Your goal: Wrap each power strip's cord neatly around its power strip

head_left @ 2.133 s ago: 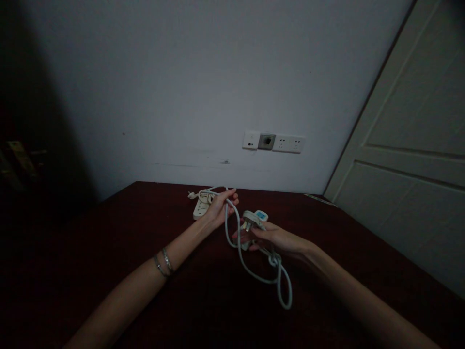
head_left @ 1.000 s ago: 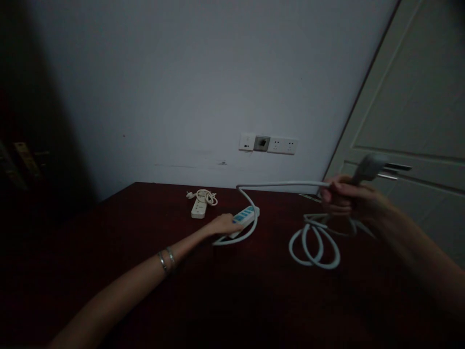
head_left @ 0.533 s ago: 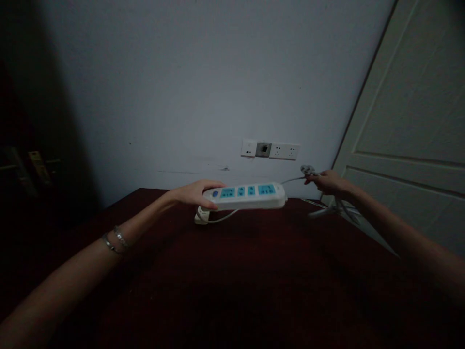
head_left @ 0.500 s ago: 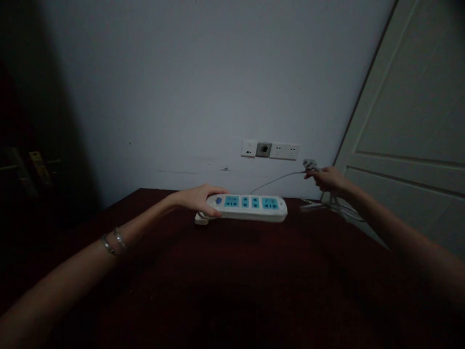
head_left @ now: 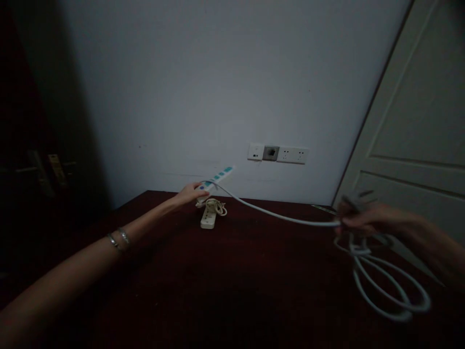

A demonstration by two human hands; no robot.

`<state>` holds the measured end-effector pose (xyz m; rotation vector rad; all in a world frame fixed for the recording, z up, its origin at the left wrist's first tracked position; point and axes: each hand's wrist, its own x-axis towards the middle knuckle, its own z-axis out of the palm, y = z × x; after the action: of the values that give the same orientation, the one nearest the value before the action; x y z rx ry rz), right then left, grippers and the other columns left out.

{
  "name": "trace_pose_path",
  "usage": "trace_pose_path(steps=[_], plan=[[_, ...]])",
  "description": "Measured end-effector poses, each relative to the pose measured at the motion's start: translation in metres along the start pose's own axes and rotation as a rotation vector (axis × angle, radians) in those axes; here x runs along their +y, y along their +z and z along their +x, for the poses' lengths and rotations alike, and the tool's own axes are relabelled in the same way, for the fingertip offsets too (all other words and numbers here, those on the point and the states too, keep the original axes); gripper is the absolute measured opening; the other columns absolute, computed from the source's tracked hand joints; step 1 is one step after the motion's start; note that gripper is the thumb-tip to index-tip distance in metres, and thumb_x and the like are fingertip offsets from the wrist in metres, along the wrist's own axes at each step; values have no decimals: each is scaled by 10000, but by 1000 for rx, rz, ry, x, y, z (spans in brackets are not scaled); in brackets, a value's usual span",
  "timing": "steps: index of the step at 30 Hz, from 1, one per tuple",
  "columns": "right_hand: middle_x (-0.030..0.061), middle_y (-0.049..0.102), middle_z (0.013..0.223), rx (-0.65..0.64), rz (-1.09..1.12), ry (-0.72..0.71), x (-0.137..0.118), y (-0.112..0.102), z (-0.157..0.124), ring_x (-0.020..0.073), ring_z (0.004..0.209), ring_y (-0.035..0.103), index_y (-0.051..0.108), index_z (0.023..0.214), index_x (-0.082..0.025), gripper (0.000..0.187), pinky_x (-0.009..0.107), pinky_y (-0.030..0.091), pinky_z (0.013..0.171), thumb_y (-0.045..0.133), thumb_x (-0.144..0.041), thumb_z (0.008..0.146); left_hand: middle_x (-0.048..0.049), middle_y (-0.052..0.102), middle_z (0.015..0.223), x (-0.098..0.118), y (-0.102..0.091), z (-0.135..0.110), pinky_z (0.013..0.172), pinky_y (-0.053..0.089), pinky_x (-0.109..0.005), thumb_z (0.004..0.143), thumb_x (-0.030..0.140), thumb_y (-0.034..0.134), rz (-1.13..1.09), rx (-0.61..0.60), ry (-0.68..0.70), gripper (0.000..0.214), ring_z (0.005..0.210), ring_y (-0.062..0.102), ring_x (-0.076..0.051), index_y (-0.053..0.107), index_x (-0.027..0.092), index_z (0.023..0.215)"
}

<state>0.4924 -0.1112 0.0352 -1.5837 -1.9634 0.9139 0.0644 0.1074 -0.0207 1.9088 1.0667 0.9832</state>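
Currently, the left hand (head_left: 191, 193) is closed on 1 end of the blue-socketed strip (head_left: 219, 176), raised above the cream strip (head_left: 208, 220). Well right of the cream strip, the right hand (head_left: 378, 219), blurred, grips the cord (head_left: 276, 214). Extension appears partial: 1 span drawn out, the rest looped.

Power strip (head_left: 218, 177) tilted; cord (head_left: 269, 212) partly looped
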Motion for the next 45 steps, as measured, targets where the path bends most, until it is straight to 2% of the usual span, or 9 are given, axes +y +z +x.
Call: trace_pose_path(steps=[3,6,10,15,20,23,27,35,45], plan=[[-84,268,348,-308,88,139,22,36,20,26,308,196,728,762,-134,372,195,143,333,667,-491,677,0,525,611,17,7,-1,440,282,-206,646,336,651,-300,128,22,352,473,430,-81,581,127,920],[-86,284,343,-270,112,154,49,54,45,37,307,218,726,786,-123,396,194,153,328,647,-501,698,-8,521,618,36,13,-12,437,303,-201,631,312,642,-498,63,95,351,498,456,-88,576,109,909],[-47,400,402,12,128,153,71,52,75,47,350,306,666,632,-118,416,203,228,368,680,-534,640,-46,579,723,56,18,-33,489,366,-208,566,312,639,-544,-361,182,440,573,496,-102,595,84,939],[0,494,466,321,110,172,56,43,103,84,400,383,616,615,-126,443,236,254,410,682,-564,595,1,601,775,71,37,-52,558,414,-204,493,251,745,-66,-1025,163,478,678,529,-123,634,148,947],[-37,426,423,468,-62,78,14,64,112,88,414,367,632,585,-137,368,231,246,434,656,-502,625,24,603,720,59,70,-55,569,443,-220,553,270,748,231,-1280,119,380,656,541,-130,653,179,908],[12,632,653,406,-6,-108,-13,91,101,165,652,565,707,800,-153,249,265,415,621,607,-353,690,14,621,751,41,81,-50,592,457,-244,540,305,763,298,-1292,102,441,688,566,-155,645,178,945],[51,689,927,226,-50,-294,-41,127,77,216,921,599,691,990,-186,280,330,431,842,526,-291,789,-3,622,798,25,85,-43,601,466,-265,506,308,794,257,-1264,45,657,717,580,-174,547,172,1099],[46,670,793,156,-315,-248,-26,143,63,162,707,599,641,906,-181,244,266,432,679,404,-176,850,4,585,789,22,79,-46,517,424,-222,503,294,806,91,-1132,88,723,675,566,-150,412,188,1099],[25,621,729,-15,-241,-297,-18,148,72,131,637,524,655,823,-163,226,241,394,598,438,-219,849,12,578,789,30,82,-57,474,383,-200,529,297,793,220,-1062,175,765,611,549,-123,351,198,1144]])
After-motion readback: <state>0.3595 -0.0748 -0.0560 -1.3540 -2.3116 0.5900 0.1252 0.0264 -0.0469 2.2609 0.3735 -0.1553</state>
